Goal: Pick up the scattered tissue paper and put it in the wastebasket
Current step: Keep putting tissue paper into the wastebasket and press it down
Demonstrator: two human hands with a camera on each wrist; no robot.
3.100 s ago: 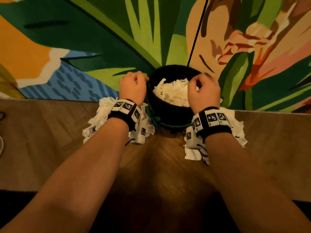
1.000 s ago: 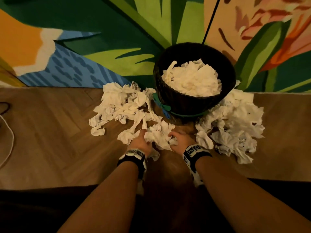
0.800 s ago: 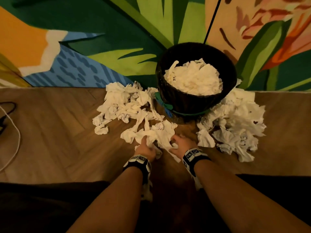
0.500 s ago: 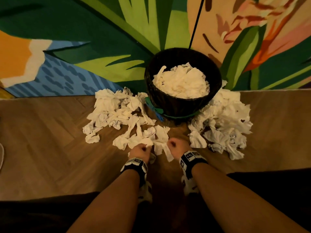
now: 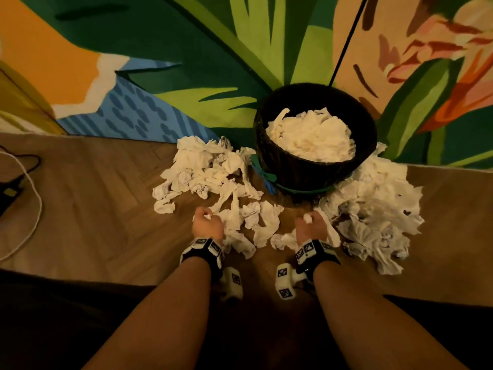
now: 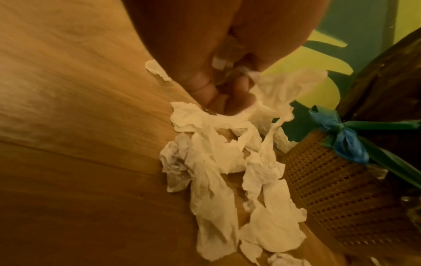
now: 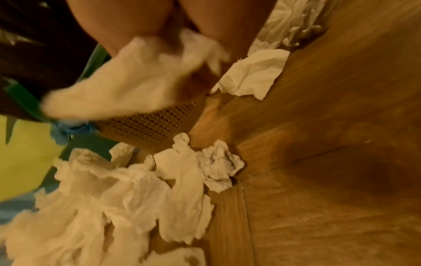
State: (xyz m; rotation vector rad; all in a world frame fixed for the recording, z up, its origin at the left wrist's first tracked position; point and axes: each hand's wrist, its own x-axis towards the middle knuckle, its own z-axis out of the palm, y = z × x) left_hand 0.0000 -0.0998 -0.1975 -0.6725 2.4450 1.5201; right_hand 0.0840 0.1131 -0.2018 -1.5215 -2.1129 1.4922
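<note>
A round dark wastebasket [image 5: 314,172] stands against the painted wall, heaped with white tissue [image 5: 312,137]. Crumpled tissue lies in a pile on the floor to its left [image 5: 213,172] and a bigger pile to its right [image 5: 373,204]. My left hand [image 5: 206,222] is a fist low over the near edge of the left pile, gripping a wad of tissue [image 6: 280,93]. My right hand [image 5: 309,225] is also a fist in front of the basket, gripping tissue [image 7: 127,81] that hangs from it, blurred. In the left wrist view the basket's woven wall [image 6: 330,180] shows beside the paper.
The floor [image 5: 93,209] is wood herringbone. A white cable [image 5: 32,198] and a dark plug lie at the far left. A green band with a blue knot [image 6: 348,142] circles the basket. The colourful mural wall [image 5: 186,62] rises right behind it.
Both hands closed on tissue in front of the basket, then moved apart, left hand leftward and right hand rightward, each carrying a wad. Earlier they were up at the basket rim.
</note>
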